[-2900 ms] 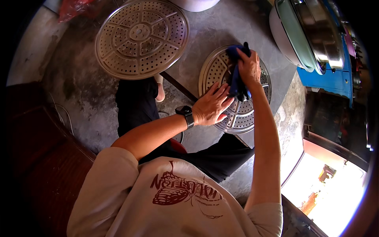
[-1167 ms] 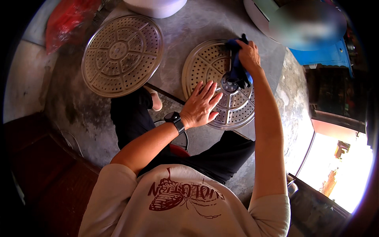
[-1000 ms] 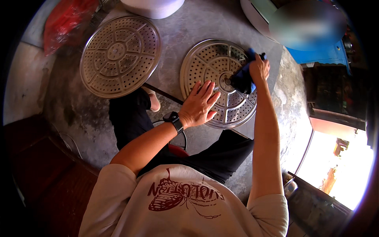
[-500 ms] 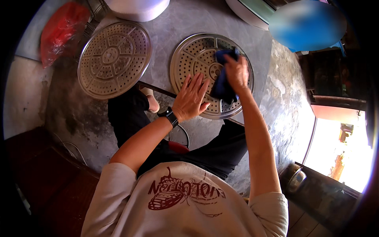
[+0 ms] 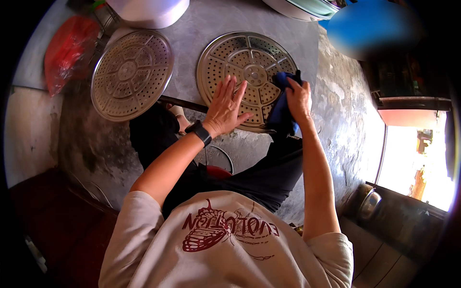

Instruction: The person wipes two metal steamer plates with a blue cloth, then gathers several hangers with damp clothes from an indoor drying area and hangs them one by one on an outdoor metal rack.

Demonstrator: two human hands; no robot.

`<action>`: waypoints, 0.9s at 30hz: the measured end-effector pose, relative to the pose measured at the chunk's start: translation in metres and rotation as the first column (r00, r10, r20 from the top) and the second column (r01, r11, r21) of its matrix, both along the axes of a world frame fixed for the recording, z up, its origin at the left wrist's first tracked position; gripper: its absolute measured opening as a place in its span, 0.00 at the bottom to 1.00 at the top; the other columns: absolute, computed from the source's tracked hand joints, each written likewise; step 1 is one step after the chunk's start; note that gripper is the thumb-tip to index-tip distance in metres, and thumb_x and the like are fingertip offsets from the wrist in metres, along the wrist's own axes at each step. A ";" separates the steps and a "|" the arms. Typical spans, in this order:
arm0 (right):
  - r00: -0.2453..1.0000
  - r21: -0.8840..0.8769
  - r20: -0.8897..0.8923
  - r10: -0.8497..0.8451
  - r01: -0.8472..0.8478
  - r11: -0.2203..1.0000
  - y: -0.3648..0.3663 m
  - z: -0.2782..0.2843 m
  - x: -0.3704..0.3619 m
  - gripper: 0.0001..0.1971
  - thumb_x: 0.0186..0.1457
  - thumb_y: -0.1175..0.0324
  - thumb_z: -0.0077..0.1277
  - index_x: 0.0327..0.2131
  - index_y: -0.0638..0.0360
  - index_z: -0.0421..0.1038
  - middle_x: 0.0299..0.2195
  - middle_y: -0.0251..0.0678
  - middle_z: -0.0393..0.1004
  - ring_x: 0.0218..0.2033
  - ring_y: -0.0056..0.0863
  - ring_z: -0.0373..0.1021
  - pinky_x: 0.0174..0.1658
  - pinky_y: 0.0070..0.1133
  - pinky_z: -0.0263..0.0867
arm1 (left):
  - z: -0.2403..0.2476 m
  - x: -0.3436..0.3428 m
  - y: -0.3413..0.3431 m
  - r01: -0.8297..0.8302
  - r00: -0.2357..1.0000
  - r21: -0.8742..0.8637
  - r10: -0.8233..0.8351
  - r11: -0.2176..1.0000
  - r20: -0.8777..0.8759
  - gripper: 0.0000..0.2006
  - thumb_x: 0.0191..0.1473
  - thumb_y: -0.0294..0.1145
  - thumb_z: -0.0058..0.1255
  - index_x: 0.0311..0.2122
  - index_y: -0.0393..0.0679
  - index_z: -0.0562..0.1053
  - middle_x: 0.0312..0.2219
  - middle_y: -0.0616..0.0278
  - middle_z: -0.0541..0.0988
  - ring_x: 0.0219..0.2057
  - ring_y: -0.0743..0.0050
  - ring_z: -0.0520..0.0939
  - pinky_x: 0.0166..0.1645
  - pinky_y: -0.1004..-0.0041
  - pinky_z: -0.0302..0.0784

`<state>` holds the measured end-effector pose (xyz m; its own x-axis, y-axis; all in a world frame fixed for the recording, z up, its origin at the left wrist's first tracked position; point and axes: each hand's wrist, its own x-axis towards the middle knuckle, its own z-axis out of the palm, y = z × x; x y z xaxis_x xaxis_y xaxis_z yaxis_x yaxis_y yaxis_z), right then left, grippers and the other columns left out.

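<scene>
A round metal steamer plate (image 5: 229,60) full of small holes lies on the grey table before me. My left hand (image 5: 225,106) rests flat with spread fingers on its near left part; a dark watch (image 5: 200,133) is on that wrist. Over the plate's right edge, my right hand (image 5: 298,102) grips a dark blue cloth (image 5: 281,108) pressed against the rim. The cloth hides part of the near right rim. A second steamer plate (image 5: 127,71) of the same kind sits to the left, jutting past the table's near edge.
A white tub (image 5: 149,12) stands at the far left of the grey table (image 5: 185,72), a pale green-lined basin (image 5: 307,9) at the far right. A red plastic bag (image 5: 69,53) is at the left. A blue round thing (image 5: 370,29), blurred, is at the upper right.
My right hand has slid the cloth from near the plate's middle toward its right edge. My left hand stays flat on the plate. The whole view has shifted slightly.
</scene>
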<state>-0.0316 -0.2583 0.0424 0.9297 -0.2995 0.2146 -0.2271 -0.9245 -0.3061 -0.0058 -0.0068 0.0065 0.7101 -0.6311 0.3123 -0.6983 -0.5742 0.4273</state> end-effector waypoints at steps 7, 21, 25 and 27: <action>0.992 0.319 -0.015 -0.126 0.125 0.940 -0.016 -0.005 -0.067 0.19 0.48 0.67 0.54 0.46 0.53 0.72 0.37 0.48 0.66 0.40 0.43 0.66 0.45 0.31 0.63 | 0.027 0.025 0.031 0.229 0.973 0.182 -0.231 0.956 -0.013 0.55 0.32 0.60 0.62 0.63 0.46 0.48 0.61 0.47 0.49 0.64 0.49 0.43 0.66 0.51 0.39; 0.979 0.394 0.064 -0.195 0.154 0.906 -0.005 -0.006 -0.072 0.19 0.47 0.69 0.55 0.46 0.55 0.72 0.38 0.47 0.66 0.40 0.42 0.66 0.44 0.29 0.63 | 0.014 -0.017 0.006 -0.037 0.999 0.271 0.026 0.962 0.046 0.49 0.37 0.63 0.56 0.58 0.37 0.56 0.58 0.39 0.55 0.60 0.40 0.55 0.60 0.47 0.50; 0.963 0.337 0.176 -0.203 0.135 0.932 0.000 -0.006 -0.067 0.19 0.47 0.71 0.55 0.46 0.54 0.72 0.38 0.47 0.66 0.39 0.42 0.66 0.43 0.29 0.64 | 0.018 -0.028 -0.014 -0.070 0.997 0.163 0.067 0.984 0.024 0.42 0.44 0.60 0.52 0.58 0.38 0.59 0.55 0.34 0.57 0.57 0.37 0.58 0.56 0.48 0.56; 0.977 0.324 0.163 -0.138 0.079 0.943 0.019 0.005 -0.063 0.19 0.46 0.72 0.55 0.45 0.54 0.72 0.39 0.49 0.65 0.40 0.44 0.66 0.45 0.29 0.65 | 0.019 -0.015 -0.017 -0.080 0.997 0.080 0.080 0.994 -0.001 0.36 0.50 0.55 0.47 0.59 0.42 0.58 0.57 0.37 0.56 0.59 0.39 0.56 0.58 0.47 0.54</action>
<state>-0.0948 -0.2388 0.0475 0.8416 -0.4762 0.2548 -0.2344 -0.7471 -0.6220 -0.0212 -0.0233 0.0258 0.7605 -0.5948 0.2604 -0.6470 -0.6605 0.3810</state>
